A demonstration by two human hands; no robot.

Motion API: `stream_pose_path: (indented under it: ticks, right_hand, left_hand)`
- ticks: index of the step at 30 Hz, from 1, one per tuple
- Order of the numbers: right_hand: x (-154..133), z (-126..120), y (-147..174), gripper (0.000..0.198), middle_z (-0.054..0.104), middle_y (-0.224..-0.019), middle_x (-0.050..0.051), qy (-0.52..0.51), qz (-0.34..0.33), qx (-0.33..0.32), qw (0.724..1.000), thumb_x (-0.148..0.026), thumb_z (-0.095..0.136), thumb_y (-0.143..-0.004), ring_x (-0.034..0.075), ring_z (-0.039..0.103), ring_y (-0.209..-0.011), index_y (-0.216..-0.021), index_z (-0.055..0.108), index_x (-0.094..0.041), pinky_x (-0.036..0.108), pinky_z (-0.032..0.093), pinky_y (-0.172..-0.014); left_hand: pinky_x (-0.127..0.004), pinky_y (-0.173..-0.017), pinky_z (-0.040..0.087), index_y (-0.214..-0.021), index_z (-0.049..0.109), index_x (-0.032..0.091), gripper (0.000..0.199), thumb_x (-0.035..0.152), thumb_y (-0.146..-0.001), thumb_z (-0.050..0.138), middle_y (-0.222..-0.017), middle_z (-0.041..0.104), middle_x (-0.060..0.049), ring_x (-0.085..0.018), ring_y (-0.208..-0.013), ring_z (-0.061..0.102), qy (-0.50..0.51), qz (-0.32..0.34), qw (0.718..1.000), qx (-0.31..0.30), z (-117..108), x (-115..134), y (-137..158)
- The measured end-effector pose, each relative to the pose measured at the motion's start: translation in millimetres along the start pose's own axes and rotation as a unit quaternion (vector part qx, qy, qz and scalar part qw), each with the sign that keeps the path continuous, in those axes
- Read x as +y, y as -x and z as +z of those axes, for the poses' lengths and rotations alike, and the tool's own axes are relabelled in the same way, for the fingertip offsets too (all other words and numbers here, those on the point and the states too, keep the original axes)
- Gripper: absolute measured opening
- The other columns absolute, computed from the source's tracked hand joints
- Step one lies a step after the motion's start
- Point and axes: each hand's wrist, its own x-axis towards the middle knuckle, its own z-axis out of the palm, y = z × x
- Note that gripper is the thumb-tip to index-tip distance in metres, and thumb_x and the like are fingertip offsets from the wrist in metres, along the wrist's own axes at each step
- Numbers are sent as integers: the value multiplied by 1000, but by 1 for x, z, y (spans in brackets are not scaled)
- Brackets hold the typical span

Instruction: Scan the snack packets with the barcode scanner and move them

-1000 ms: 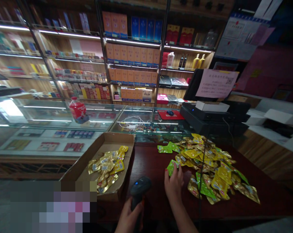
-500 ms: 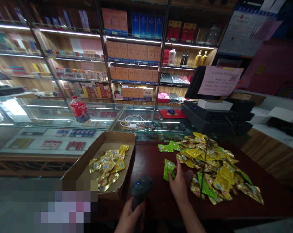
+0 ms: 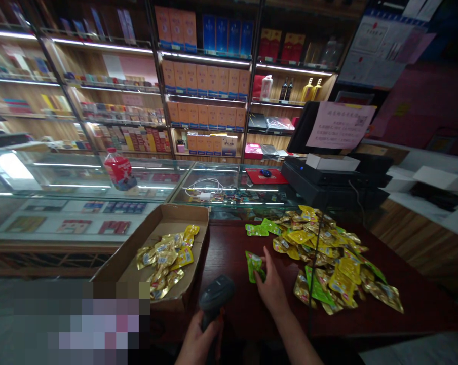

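Observation:
My left hand (image 3: 199, 334) is wrapped around the handle of a dark barcode scanner (image 3: 218, 291), whose head leans up and to the right above the table's near edge. My right hand (image 3: 273, 291) pinches a small green snack packet (image 3: 253, 265) between thumb and fingers, just right of the scanner. To its right spreads a heap of gold, yellow and green snack packets (image 3: 343, 276). Two more green packets (image 3: 257, 229) lie behind my right hand, at the heap's left edge. Left of the scanner, a shallow cardboard box (image 3: 172, 215) holds several gold and yellow packets (image 3: 164, 253).
Behind the dark red table (image 3: 229, 243) runs a glass display counter (image 3: 160, 175) with a red jug (image 3: 118, 171), a white cable (image 3: 204, 194) and a mouse (image 3: 266, 173) on a red mat. A monitor (image 3: 302, 129) with a paper sheet stands at right. Stocked shelves line the wall.
My right hand has shifted a little left with the green packet, closer to the scanner and farther from the heap. My left hand keeps hold of the scanner. The whole view has shifted slightly.

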Motion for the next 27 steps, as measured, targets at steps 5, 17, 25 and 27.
stream_pose_path:
  ticks: [5, 17, 25, 27]
  right_hand:
    - [-27, 9, -13, 84, 64, -125, 16, -205, 110, 2, 973, -41, 63, -78, 26, 68, -108, -151, 28, -18, 42, 56, -92]
    - [-116, 52, -102, 44, 57, -142, 7, 32, -59, -106, 992, -31, 47, -96, 18, 51, -131, -139, 51, -22, 34, 40, -110]
    - [-21, 11, -144, 45, 57, -141, 15, 332, 30, -137, 933, -16, 44, -94, 31, 43, -137, -138, 53, -20, 56, 25, -112]
    - [-19, 14, -134, 42, 65, -129, 12, 352, 26, -146, 924, -20, 53, -91, 30, 52, -127, -133, 57, -25, 53, 29, -108]
  left_hand:
    - [-19, -29, 35, -77, 57, 18, 54, 64, -60, 78, -47, 52, 6, -8, -30, 42, 19, -20, 1000, -6, 5, 0, -6]
    - [-18, -28, 35, -82, 57, 18, 56, 66, -62, 77, -47, 54, 6, -9, -28, 44, 25, -30, 999, -17, 5, -1, -9]
    - [-18, -28, 35, -82, 57, 18, 59, 69, -61, 76, -48, 55, 5, -9, -28, 46, 23, -28, 999, -16, -1, -15, -14]
    - [-19, -28, 35, -85, 58, 18, 59, 68, -61, 76, -47, 55, 6, -9, -29, 45, 23, -21, 999, -16, -3, -17, -15]
